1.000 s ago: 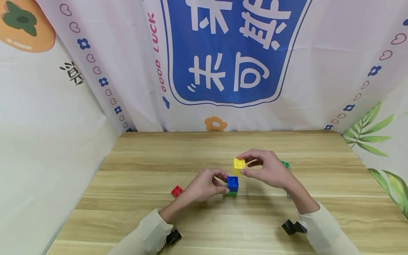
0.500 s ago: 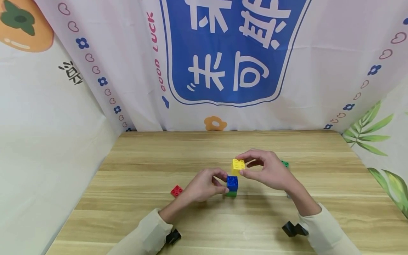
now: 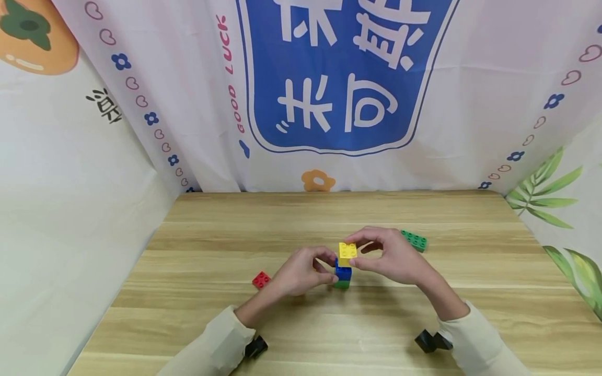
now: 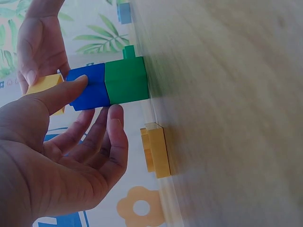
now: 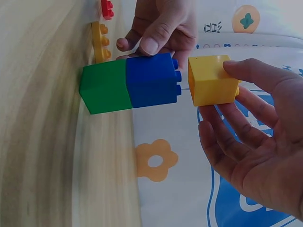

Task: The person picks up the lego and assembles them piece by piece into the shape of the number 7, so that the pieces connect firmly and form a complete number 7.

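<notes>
On the wooden table stands a short tower: a green toy brick (image 5: pixel 105 87) at the bottom with a blue brick (image 5: pixel 151 80) on top. My left hand (image 3: pixel 301 271) steadies it, thumb on one side of the blue brick and fingers on the other. My right hand (image 3: pixel 395 258) pinches a yellow four-stud brick (image 3: pixel 347 251) between thumb and fingers. In the right wrist view that yellow brick is upright over the blue brick's studs, its hollow underside facing them across a narrow gap.
A red brick (image 3: pixel 261 280) lies left of the tower, by the left forearm. Behind the right hand is a long green brick (image 3: pixel 414 241). The left wrist view also has an orange-yellow brick (image 4: pixel 157 151) and a light blue brick (image 4: pixel 124 13). A printed curtain (image 3: pixel 226 162) hangs behind the table.
My right hand has brought the yellow brick down and slightly left, over the blue brick. More of the long green brick shows. My left hand keeps its hold on the tower.
</notes>
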`<state>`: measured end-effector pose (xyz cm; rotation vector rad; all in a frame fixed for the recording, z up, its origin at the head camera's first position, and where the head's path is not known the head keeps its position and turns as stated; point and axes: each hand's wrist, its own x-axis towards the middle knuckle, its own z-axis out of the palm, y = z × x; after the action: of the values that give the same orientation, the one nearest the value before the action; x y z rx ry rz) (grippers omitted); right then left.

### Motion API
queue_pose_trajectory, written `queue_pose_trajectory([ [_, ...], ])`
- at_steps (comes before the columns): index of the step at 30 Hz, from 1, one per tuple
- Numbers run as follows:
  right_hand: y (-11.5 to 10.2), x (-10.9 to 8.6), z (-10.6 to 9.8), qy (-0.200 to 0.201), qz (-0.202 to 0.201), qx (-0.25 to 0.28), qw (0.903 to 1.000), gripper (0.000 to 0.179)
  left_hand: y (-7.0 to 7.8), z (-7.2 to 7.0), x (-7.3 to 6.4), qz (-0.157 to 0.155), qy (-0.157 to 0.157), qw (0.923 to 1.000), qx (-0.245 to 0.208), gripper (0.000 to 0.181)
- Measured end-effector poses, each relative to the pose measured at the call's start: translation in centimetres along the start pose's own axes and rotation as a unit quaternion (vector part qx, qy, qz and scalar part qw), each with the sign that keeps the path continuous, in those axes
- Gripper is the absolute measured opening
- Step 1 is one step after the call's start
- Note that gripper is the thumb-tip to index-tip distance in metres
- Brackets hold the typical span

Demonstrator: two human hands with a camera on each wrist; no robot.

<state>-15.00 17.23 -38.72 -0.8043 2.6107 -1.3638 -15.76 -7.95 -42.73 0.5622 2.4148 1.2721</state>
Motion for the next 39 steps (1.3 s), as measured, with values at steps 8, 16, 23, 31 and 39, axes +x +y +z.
queue_pose_trajectory([
  [8,0.22,-0.02,0.4,-0.007,-0.001,-0.002,1.0,0.036,-0.05,-0.02,0.0,0.0,-0.001,1.0,-0.005,0.032],
  [16,0.44,-0.03,0.59,-0.009,0.008,-0.005,0.9999,0.035,-0.06,0.05,0.09,0.001,-0.004,1.0,-0.008,0.03],
  [23,0.58,-0.13,0.66,-0.006,0.002,-0.011,0.9999,0.034,-0.07,0.05,0.13,0.003,-0.002,1.0,-0.004,0.03],
  [31,0.54,-0.1,0.89,-0.002,0.005,-0.012,0.9999,0.034,-0.06,0.02,0.15,0.002,-0.002,1.0,0.0,0.029],
  [39,0.67,0.02,1.02,0.0,0.008,-0.01,0.9999,0.033,-0.01,0.04,0.18,0.006,-0.003,1.0,0.003,0.029],
])
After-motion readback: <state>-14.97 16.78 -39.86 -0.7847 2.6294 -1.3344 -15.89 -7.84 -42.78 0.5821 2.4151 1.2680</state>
